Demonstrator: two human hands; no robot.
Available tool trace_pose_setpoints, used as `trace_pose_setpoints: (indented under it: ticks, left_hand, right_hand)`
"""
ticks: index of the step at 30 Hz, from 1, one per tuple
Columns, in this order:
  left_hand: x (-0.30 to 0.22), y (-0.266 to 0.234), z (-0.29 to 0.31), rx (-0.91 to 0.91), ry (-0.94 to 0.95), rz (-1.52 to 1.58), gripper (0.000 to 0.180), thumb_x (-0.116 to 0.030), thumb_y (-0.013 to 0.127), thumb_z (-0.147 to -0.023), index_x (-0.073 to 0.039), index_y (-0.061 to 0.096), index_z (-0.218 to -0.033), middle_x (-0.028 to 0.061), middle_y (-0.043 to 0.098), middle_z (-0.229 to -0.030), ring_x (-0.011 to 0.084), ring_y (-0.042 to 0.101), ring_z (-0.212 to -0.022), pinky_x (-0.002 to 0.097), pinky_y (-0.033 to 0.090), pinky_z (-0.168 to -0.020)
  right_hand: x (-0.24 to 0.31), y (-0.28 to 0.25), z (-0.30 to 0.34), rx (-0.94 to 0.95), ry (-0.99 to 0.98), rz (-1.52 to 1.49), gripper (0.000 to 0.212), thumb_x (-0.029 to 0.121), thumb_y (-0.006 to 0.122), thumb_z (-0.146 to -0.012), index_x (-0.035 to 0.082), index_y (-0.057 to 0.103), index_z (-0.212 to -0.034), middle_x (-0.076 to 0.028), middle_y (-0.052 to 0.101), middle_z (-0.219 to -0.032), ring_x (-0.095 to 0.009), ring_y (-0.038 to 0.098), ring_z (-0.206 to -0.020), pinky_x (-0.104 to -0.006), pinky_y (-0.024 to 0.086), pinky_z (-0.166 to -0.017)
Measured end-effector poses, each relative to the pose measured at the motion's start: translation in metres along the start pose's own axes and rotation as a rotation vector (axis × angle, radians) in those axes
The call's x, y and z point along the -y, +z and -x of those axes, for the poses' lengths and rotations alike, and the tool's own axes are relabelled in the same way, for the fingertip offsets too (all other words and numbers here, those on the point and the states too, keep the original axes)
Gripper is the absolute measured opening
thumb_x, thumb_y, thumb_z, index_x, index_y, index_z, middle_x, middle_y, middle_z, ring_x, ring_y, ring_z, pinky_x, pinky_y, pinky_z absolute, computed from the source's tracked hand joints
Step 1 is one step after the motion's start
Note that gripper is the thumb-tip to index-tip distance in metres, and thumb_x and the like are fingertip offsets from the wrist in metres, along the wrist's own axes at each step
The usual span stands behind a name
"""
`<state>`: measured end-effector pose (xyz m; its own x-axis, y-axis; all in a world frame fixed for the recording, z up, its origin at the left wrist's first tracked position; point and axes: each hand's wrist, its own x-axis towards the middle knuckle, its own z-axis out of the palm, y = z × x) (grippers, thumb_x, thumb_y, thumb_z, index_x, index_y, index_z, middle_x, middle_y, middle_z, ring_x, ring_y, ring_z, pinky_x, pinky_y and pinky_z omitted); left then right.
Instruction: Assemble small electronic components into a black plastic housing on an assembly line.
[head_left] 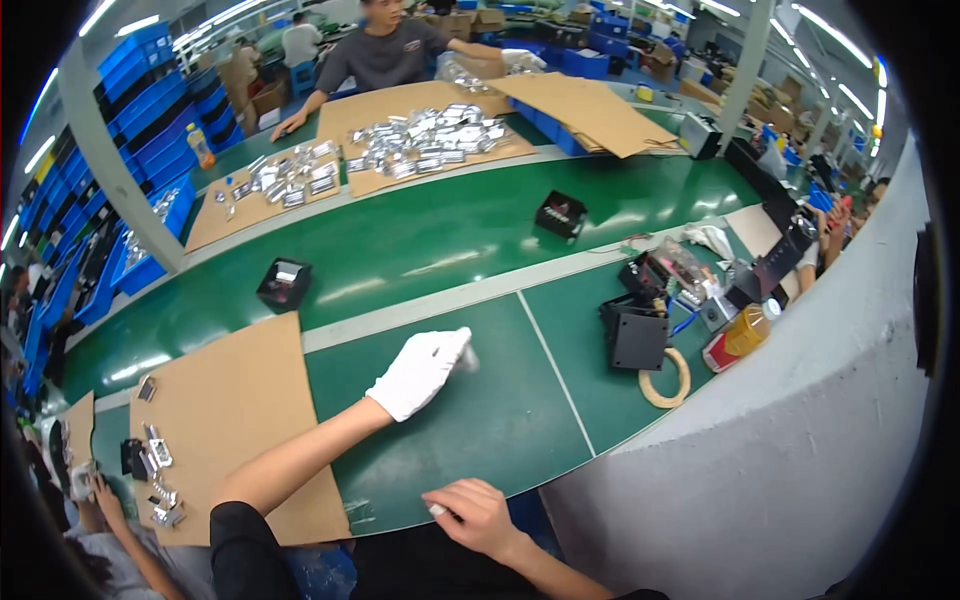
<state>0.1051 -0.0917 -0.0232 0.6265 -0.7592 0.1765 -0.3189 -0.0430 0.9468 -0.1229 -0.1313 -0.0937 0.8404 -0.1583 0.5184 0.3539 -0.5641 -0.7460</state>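
Observation:
My left hand (420, 372), in a white glove, is over the green worktop with its fingers closed. A blurred greyish bit shows at its fingertips, too smeared to name. Bare and loosely curled, my right hand (478, 515) is at the near edge of the worktop (440, 450), with nothing visible in it. Beyond the hands, a black box-shaped unit (284, 285) with a silver piece in it sits on the green conveyor belt (420, 255). Another black unit (561, 215) stands farther right on the belt.
Left of me lies a cardboard sheet (240, 400) with small silver metal parts (160, 455). At right are a black box (637, 340), a tape roll (665, 380), and a drink bottle (740, 337). Across the belt, a person (385, 55) stands behind piled silver parts (430, 140).

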Motion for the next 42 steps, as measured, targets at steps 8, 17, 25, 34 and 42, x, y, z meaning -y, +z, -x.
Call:
trace_pose_setpoints:
  ticks: [8,17,25,34,42]
  left_hand:
    - [-0.034,0.056,-0.023,0.305,-0.014,-0.178,0.033,-0.011,0.05,-0.104,-0.008,0.055,-0.137,0.0094,0.068,-0.099,0.0206,0.061,-0.078,0.0342,0.055,-0.076]
    - [-0.051,0.155,-0.121,0.153,0.264,-0.411,0.047,-0.024,0.072,-0.079,0.001,0.06,-0.117,0.0228,0.072,-0.089,0.0448,0.068,-0.073,0.0499,0.058,-0.068]
    - [-0.038,0.206,-0.067,0.29,0.644,-0.427,0.007,-0.009,0.067,-0.075,-0.003,0.067,-0.078,0.021,0.069,-0.074,0.0434,0.062,-0.064,0.0495,0.055,-0.062]
    - [0.022,-0.015,0.094,0.272,0.38,-0.554,0.013,-0.005,0.069,-0.082,-0.011,0.068,-0.093,0.0065,0.064,-0.128,0.0412,0.054,-0.132,0.0496,0.046,-0.11]
    - [-0.005,-0.016,0.102,0.019,0.038,-0.506,0.018,-0.008,0.072,-0.083,-0.011,0.068,-0.1,0.0082,0.063,-0.133,0.0349,0.059,-0.128,0.0428,0.052,-0.102]
  right_hand:
    - [0.001,-0.001,0.002,-0.036,0.041,-0.021,0.019,0.0,0.075,-0.08,0.006,0.076,-0.099,-0.002,0.075,-0.087,-0.02,0.068,-0.074,-0.0301,0.054,-0.075]
    - [-0.004,0.006,-0.003,0.059,-0.021,0.003,0.022,0.005,0.076,-0.079,0.006,0.076,-0.101,-0.005,0.075,-0.092,-0.025,0.068,-0.077,-0.0355,0.053,-0.075]
    - [-0.028,-0.013,0.017,-0.057,0.064,0.085,0.012,0.001,0.07,-0.081,0.004,0.074,-0.092,-0.009,0.074,-0.086,-0.026,0.064,-0.073,-0.0358,0.052,-0.074]
    - [-0.036,-0.058,0.001,-0.235,0.103,0.082,0.044,0.017,0.079,-0.081,0.003,0.067,-0.121,-0.02,0.06,-0.137,-0.035,0.06,-0.113,-0.0439,0.052,-0.092]
    - [-0.063,-0.058,-0.044,0.223,0.164,0.117,0.059,0.021,0.083,-0.075,0.003,0.066,-0.129,-0.021,0.045,-0.157,-0.038,0.049,-0.137,-0.0451,0.046,-0.108]
